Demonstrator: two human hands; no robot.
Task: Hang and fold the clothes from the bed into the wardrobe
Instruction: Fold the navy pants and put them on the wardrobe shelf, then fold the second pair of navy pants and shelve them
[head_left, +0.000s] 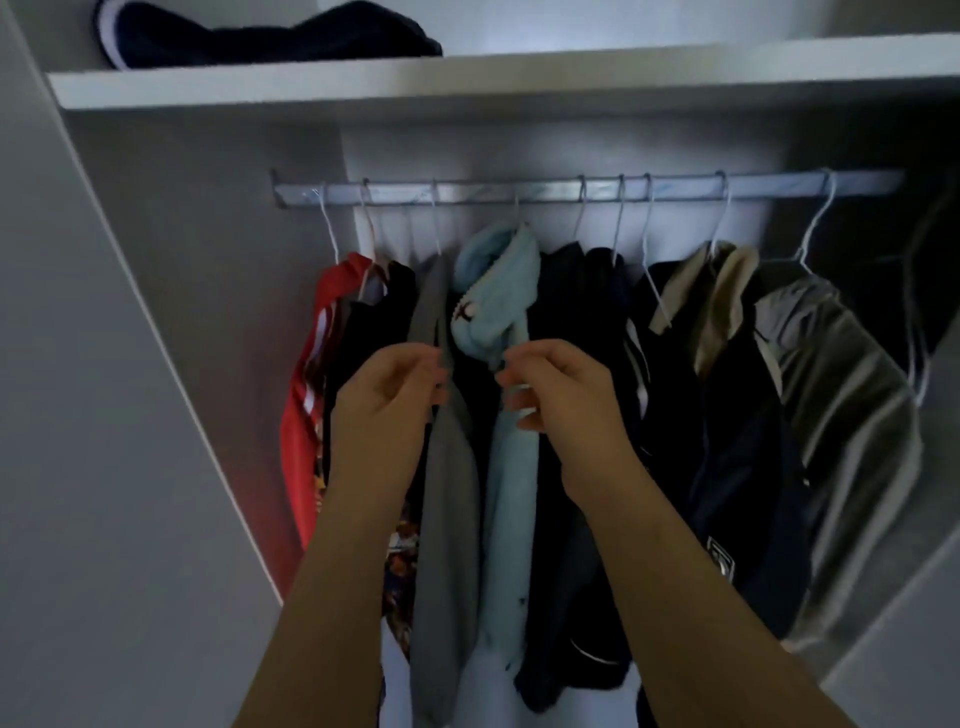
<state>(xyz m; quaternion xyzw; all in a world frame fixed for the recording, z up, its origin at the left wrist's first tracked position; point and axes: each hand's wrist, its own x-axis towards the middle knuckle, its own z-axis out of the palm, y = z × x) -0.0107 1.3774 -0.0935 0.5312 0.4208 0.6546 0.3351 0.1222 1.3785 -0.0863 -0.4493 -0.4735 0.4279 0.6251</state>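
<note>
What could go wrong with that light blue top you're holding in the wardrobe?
The light blue top is bunched on its hanger, so a tug from the right hand might pull it off. The clothes hang tightly packed on the rail, so the grey garment that the left hand seems to pinch could get dragged or creased.

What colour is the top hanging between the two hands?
Light blue. The top shows best in the head view, the only one here.

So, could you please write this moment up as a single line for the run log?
phase: hanging | left hand pinches grey garment | right hand pinches light blue garment | both hang on wardrobe rail
</note>
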